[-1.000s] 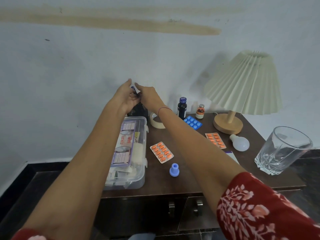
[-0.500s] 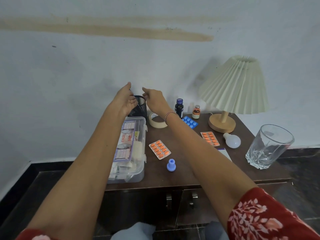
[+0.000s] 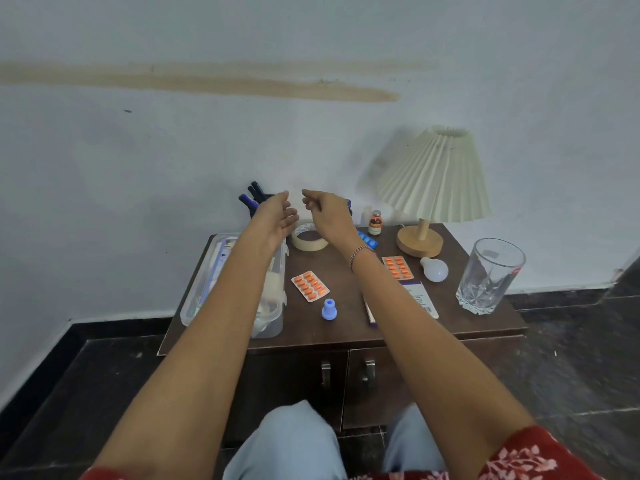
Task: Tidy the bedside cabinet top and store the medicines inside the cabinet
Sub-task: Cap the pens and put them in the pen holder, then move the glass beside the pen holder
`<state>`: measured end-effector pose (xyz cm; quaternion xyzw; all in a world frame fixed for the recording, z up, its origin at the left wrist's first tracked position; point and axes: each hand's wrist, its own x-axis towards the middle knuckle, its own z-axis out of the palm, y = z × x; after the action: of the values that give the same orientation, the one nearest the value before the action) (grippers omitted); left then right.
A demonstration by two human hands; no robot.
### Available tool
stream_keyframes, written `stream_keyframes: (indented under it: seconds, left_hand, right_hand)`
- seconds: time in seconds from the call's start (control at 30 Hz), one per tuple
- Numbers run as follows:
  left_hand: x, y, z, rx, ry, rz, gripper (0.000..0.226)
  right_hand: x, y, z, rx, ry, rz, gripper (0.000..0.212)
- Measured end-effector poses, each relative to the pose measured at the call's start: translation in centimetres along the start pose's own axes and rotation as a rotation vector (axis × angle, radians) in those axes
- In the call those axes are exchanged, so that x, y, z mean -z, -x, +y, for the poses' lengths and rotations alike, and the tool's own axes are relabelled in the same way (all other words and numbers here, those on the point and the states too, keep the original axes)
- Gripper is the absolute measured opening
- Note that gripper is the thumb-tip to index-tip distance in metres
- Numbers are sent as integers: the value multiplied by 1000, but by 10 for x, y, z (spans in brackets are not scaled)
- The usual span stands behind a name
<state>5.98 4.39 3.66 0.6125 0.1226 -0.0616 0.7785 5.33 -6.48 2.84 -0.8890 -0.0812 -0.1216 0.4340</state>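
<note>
Your left hand [image 3: 277,220] and right hand [image 3: 329,216] both hang in the air over the back of the dark brown wooden bedside cabinet top [image 3: 341,268]. Palms face each other with a small gap between them, fingers loosely curled, nothing held in either. Just below them lies a beige masking-tape roll [image 3: 309,239]. The medicines all sit out on the top. One silver blister pack of orange tablets [image 3: 310,285] lies mid-top, angled, two columns of pills face up. A second orange-tablet blister pack [image 3: 397,267] lies right of your right wrist. A blue blister strip [image 3: 369,239] is partly hidden behind that wrist. A small brown glass bottle with a red label [image 3: 375,223] stands upright at the back, beside the lamp's round wooden base [image 3: 419,240]. A white-and-purple medicine carton [image 3: 419,296] lies flat near the front, half under your right forearm. A lilac plastic cap [image 3: 328,309] stands alone near the front edge. A clear plastic first-aid box [image 3: 272,306] takes the left side, under your left forearm. A white bulb [image 3: 434,269] and a clear cut-glass tumbler [image 3: 490,275] sit at right. Both cabinet doors [image 3: 294,379] are closed.
</note>
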Motion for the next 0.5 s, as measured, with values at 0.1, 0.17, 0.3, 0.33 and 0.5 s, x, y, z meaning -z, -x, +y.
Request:
stream_keyframes:
  seconds: [0.1, 0.17, 0.3, 0.33, 0.5]
  left_hand:
    - [-14, 18, -7, 6, 19, -19, 28]
    - [-23, 28, -12, 15, 43, -25, 22]
    - [-42, 44, -26, 11, 51, -41, 21]
    - [-46, 47, -29, 12, 41, -46, 23]
    - [-73, 67, -46, 33, 23, -85, 25]
  right_hand:
    - [15, 19, -1, 7, -1, 20, 39]
    - [25, 33, -1, 3, -17, 30, 39]
    - [42, 58, 4, -10, -40, 78, 37]
    - [47, 64, 6, -16, -55, 95, 37]
    - [69, 92, 20, -51, -66, 155, 34]
